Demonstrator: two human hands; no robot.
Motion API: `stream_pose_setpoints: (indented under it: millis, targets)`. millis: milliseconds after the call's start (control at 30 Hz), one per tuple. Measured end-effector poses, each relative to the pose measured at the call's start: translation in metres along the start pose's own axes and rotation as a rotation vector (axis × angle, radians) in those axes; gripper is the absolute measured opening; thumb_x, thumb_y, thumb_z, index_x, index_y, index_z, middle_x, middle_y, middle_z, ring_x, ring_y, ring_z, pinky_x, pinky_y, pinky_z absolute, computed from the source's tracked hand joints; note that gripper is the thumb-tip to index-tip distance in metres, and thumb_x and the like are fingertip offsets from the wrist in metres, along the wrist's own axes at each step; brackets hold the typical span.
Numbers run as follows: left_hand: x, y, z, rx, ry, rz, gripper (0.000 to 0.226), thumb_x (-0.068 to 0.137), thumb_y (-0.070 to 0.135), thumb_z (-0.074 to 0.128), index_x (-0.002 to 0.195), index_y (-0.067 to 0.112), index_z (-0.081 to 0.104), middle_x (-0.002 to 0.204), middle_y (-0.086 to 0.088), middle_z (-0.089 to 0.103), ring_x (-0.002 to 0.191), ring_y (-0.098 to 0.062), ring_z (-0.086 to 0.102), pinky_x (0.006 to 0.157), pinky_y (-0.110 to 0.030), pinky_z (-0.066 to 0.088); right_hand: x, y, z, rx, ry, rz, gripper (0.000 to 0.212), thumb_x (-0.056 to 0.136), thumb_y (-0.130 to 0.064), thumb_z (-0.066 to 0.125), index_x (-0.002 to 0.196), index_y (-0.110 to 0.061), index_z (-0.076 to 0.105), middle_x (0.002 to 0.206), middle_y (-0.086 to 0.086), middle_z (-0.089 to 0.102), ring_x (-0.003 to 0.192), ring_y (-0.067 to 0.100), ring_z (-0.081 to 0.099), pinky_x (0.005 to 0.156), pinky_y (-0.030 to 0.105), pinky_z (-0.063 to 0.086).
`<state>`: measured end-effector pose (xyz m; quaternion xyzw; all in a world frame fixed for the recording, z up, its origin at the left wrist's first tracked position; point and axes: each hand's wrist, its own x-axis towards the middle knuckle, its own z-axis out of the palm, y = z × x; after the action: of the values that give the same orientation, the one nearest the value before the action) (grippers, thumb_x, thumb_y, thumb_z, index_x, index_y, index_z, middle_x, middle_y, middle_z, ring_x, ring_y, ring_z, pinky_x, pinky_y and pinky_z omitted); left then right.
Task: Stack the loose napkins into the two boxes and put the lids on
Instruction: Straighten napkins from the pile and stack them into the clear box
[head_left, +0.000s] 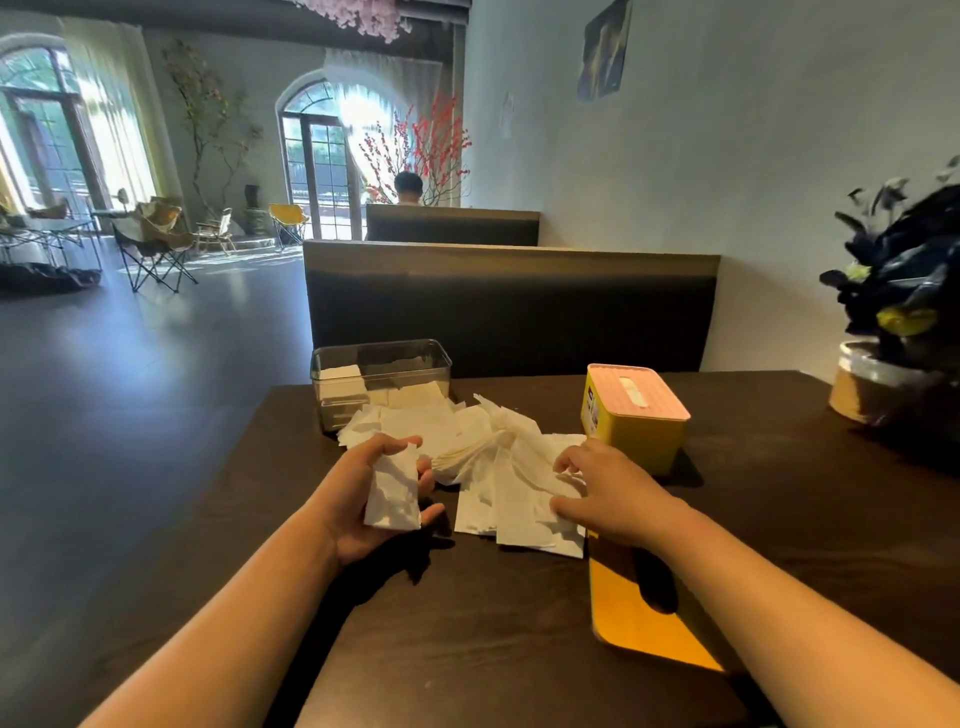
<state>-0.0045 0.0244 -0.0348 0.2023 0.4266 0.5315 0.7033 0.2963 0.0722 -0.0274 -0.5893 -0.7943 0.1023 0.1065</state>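
A heap of loose white napkins (483, 452) is spread across the middle of the dark table (467, 623). My left hand (358, 499) holds a small stack of napkins (393, 493), gripped between thumb and fingers. My right hand (608, 493) rests on the right side of the heap with its fingers pinching at the napkins there. A clear box (382, 379), lidless, stands behind the heap at the left with some napkins inside. A yellow box (634, 415) with a pink slotted lid on it stands at the right. A flat yellow lid (644, 613) lies under my right forearm.
A potted dark plant (898, 322) stands at the table's far right. A dark booth backrest (509, 306) rises behind the table, against a grey wall. The table's left edge drops to open floor. A person sits in the booth farther back.
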Motion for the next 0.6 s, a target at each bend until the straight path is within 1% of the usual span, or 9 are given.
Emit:
stream_pose_setpoints:
  millis: [100,167,233,333,400,433,500,600]
  targets:
    - [-0.004,-0.007,0.012,-0.018,0.008,-0.016,0.044,0.089,0.026,0.070,0.133,0.019,0.068,0.112,-0.017,0.072,0.093,-0.027,0.070,0.097,-0.053,0.057,0.007,-0.007,0.003,-0.073,-0.002,-0.010,0.054,0.089,-0.062,0.066,0.136,-0.037,0.055,0.139,-0.008,0.054,0.122,0.015,0.055,0.101,0.042,0.054]
    - [-0.006,-0.012,0.020,-0.029,0.020,-0.022,0.044,0.089,0.026,0.070,0.132,0.019,0.067,0.112,-0.017,0.070,0.095,-0.026,0.068,0.093,-0.051,0.058,0.013,-0.017,0.005,-0.182,-0.028,-0.007,0.059,0.089,-0.066,0.061,0.138,-0.034,0.054,0.137,-0.004,0.055,0.122,0.018,0.056,0.099,0.044,0.053]
    - [-0.006,-0.015,0.027,-0.046,0.034,-0.030,0.042,0.090,0.026,0.069,0.131,0.018,0.066,0.113,-0.018,0.070,0.096,-0.026,0.067,0.092,-0.051,0.058,0.020,-0.026,0.009,-0.251,-0.025,0.002,0.062,0.089,-0.067,0.059,0.139,-0.030,0.053,0.136,-0.001,0.057,0.119,0.020,0.057,0.096,0.043,0.055]
    - [-0.001,-0.020,0.032,-0.075,0.010,-0.036,0.051,0.084,0.025,0.071,0.133,0.017,0.064,0.106,-0.016,0.071,0.092,-0.025,0.068,0.099,-0.052,0.055,0.029,-0.036,0.013,-0.251,0.020,0.046,0.055,0.090,-0.063,0.060,0.132,-0.027,0.057,0.123,-0.001,0.064,0.105,0.019,0.062,0.084,0.039,0.060]
    - [0.001,-0.025,0.028,-0.103,-0.010,-0.049,0.058,0.080,0.024,0.073,0.136,0.016,0.063,0.101,-0.015,0.071,0.087,-0.024,0.068,0.102,-0.052,0.053,0.032,-0.039,0.016,-0.282,0.039,0.062,0.047,0.092,-0.059,0.058,0.126,-0.026,0.059,0.114,-0.001,0.066,0.096,0.018,0.064,0.076,0.036,0.059]
    - [0.001,-0.026,0.024,-0.113,-0.021,-0.057,0.057,0.081,0.023,0.072,0.136,0.016,0.063,0.099,-0.014,0.070,0.086,-0.024,0.067,0.104,-0.053,0.052,0.033,-0.039,0.016,-0.303,0.054,0.063,0.043,0.094,-0.057,0.056,0.123,-0.026,0.060,0.111,-0.001,0.066,0.093,0.018,0.064,0.074,0.036,0.058]
    - [0.003,-0.026,0.016,-0.120,-0.029,-0.052,0.052,0.085,0.023,0.070,0.136,0.016,0.063,0.100,-0.014,0.069,0.085,-0.024,0.067,0.105,-0.055,0.051,0.034,-0.038,0.015,-0.331,0.081,0.062,0.034,0.098,-0.051,0.051,0.119,-0.026,0.061,0.107,0.000,0.066,0.091,0.019,0.063,0.075,0.037,0.058]
    - [0.004,-0.023,0.010,-0.116,-0.021,-0.038,0.048,0.088,0.024,0.068,0.135,0.016,0.065,0.104,-0.015,0.070,0.087,-0.025,0.069,0.103,-0.058,0.052,0.036,-0.036,0.014,-0.321,0.136,0.081,0.026,0.103,-0.042,0.046,0.112,-0.025,0.065,0.105,0.000,0.067,0.088,0.019,0.060,0.076,0.037,0.052]
